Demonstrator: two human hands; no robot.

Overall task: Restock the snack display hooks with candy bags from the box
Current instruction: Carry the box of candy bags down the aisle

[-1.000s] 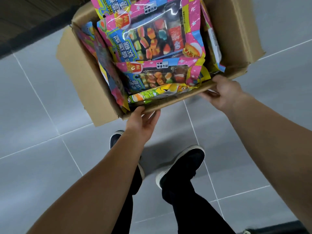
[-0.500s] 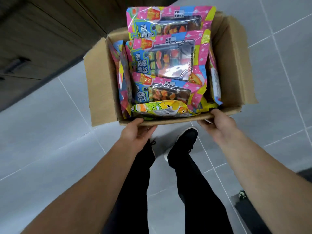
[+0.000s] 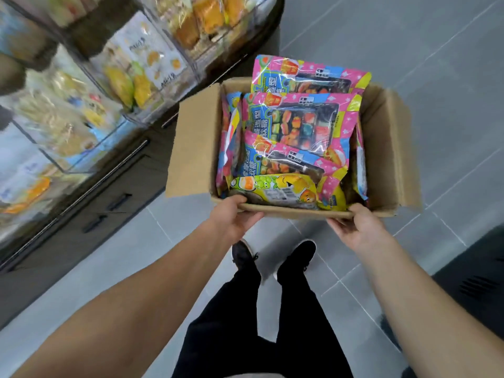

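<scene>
At 12 o'clock from both hands, the box (image 3: 381, 148) is carried by its near wall: left hand (image 3: 235, 216) and right hand (image 3: 357, 226) each grip that rim. Candy bags (image 3: 300, 124) lie stacked inside, long axes crosswise; the yellow bag (image 3: 275, 188) sits nearest the left hand.

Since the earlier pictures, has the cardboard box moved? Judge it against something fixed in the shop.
Yes. The cardboard box, held at its near edge by the left hand and right hand, has been carried along the floor to beside the snack display, absent before.
</scene>
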